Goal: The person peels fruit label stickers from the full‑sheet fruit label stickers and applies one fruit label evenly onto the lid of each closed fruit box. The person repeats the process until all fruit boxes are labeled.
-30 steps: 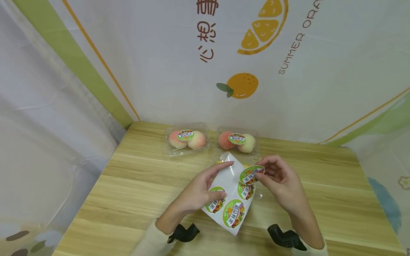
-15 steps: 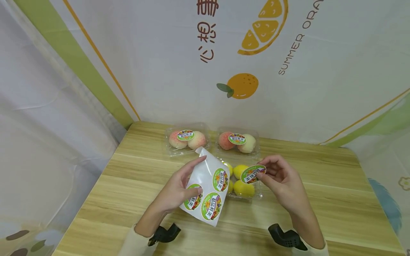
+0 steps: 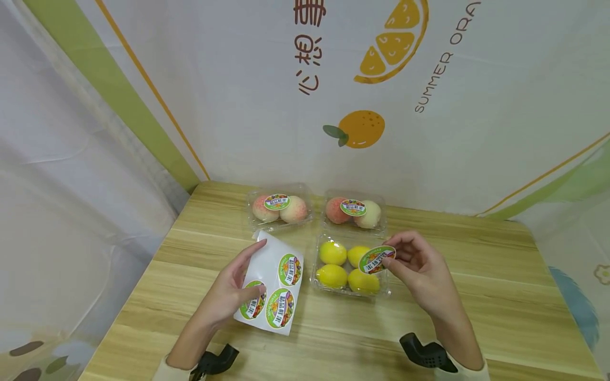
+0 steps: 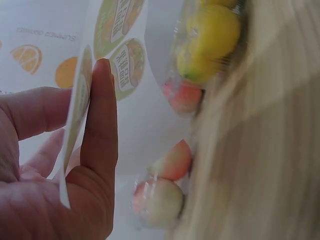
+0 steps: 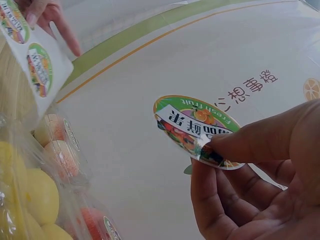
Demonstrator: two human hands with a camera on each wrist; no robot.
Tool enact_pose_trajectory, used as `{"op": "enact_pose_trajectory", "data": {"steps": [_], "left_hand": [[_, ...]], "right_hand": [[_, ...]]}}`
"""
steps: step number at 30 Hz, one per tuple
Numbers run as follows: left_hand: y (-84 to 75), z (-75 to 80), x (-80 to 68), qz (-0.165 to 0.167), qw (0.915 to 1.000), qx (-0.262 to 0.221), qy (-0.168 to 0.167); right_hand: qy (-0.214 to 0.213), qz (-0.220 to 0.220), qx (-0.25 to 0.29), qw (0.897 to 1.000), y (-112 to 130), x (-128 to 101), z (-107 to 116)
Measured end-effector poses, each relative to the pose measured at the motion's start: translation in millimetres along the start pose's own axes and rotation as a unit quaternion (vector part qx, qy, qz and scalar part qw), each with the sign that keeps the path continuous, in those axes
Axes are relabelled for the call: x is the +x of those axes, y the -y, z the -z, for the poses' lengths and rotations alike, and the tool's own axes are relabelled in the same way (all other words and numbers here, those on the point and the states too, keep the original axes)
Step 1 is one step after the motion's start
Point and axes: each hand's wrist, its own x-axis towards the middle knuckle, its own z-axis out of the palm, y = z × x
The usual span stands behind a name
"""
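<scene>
Leftward went left hand [image 3: 224, 299] gripping sticker sheet [image 3: 271, 288].

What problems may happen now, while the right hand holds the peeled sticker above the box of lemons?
1. The right hand pinches the sticker only at one edge, so it may curl and stick to the fingers.
2. The lemon box has no label yet and nothing holds it, so it may slide when the sticker is pressed on.
3. The left hand holds the sticker sheet loosely by one side; it may bend or slip.
</scene>
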Motion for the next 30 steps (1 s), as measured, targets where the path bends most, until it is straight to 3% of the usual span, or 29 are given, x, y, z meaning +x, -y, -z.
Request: {"op": "enact_pose_trajectory", "data": {"steps": [3,13,30], "left_hand": [[7.2,5.6,-5.7,0.0,0.9999,0.014,-0.008],[19.4,14.1,-17.6,0.047,0.9979,0.038,-0.023],[28.0,18.6,-14.2,0.126,0.9888,0.046,-0.066]], "right_hand": [[0.003,0.0,0.0,1.0,-0.6,-0.2,0.2],[0.004,-0.004,-0.012,1.0,-1.2,-0.3,-0.2],[0.009,-0.019,-0.025,0.999,-6.1,1.6,-0.5]]}}
